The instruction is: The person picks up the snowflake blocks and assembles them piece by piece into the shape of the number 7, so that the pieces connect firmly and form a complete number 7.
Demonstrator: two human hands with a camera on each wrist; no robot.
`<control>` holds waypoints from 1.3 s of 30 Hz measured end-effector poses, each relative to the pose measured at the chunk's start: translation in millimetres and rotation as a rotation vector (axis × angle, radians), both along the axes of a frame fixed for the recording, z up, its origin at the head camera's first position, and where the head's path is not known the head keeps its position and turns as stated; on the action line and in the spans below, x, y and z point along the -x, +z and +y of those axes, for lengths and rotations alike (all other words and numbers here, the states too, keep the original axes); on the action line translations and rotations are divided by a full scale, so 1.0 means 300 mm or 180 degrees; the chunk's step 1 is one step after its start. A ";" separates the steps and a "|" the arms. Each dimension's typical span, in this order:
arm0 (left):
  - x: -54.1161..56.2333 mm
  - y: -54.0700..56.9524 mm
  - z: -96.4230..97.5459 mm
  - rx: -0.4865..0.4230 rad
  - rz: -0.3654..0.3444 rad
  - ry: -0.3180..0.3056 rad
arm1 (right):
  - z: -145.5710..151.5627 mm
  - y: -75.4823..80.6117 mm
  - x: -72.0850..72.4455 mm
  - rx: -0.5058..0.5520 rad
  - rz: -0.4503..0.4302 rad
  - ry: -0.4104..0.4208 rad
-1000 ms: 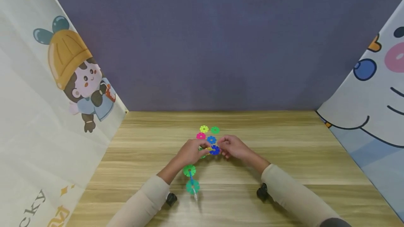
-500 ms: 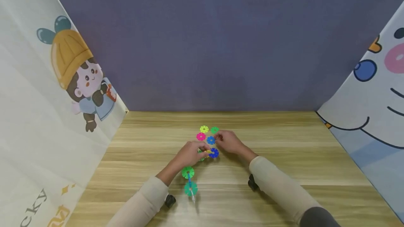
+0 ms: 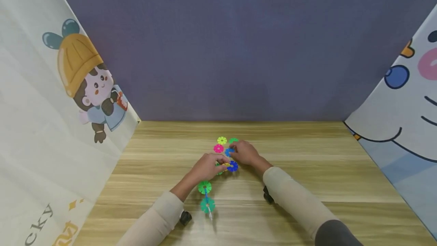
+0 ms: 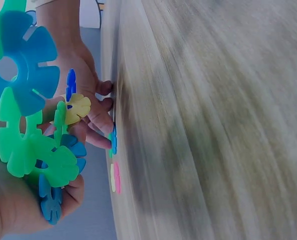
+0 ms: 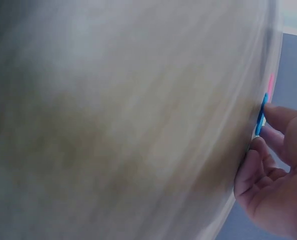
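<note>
My left hand (image 3: 206, 167) pinches a chain of slotted plastic interlocking discs near its far end. A yellow disc (image 4: 78, 108) shows at the fingertips, and a dark blue disc (image 3: 233, 166) sticks out beyond it. Green discs (image 3: 205, 187) and blue ones hang back along the wrist, ending in a teal disc (image 3: 207, 205) with a pale piece below. Over the tabletop, my right hand (image 3: 246, 152) has thumb and finger on a loose blue disc (image 5: 261, 115), which stands slightly tilted between them. Part of that disc is hidden by the fingers in the head view.
Near the right fingertips, loose pink (image 3: 218, 148), yellow-green (image 3: 222, 140) and green (image 3: 233, 140) discs lie on the wooden table (image 3: 307, 162). A dark blue-grey panel (image 3: 239, 48) rises at the table's back edge, with printed white cloths on both sides.
My right hand has left the dark blue disc at the chain's end and moved away and leftward to the loose blue disc, pinching it. The left hand keeps its hold, dipping slightly.
</note>
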State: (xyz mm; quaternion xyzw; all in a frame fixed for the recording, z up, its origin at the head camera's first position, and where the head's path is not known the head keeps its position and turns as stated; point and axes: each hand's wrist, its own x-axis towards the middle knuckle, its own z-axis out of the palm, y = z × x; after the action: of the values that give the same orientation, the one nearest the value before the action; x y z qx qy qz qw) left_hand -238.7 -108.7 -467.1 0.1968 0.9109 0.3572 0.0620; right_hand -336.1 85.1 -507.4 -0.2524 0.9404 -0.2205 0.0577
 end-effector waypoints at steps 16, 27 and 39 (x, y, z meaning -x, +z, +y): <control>0.002 -0.010 0.002 0.0057 -0.0084 0.0037 | 0.037 -0.004 -0.009 0.0388 -0.0323 -0.0358; 0.004 -0.012 0.004 0.0075 -0.0130 0.0039 | 0.123 0.022 -0.040 0.0679 -0.0147 0.0038; 0.012 -0.009 0.012 0.0013 -0.0018 0.0051 | 0.162 0.050 -0.110 0.0931 -0.0181 0.0297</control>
State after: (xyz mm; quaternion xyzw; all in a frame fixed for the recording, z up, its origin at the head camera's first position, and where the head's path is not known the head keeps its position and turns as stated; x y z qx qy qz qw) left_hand -242.3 -105.1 -470.0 0.1884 0.9130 0.3564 0.0621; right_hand -303.0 133.6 -492.5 -0.2952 0.8835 -0.3592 0.0572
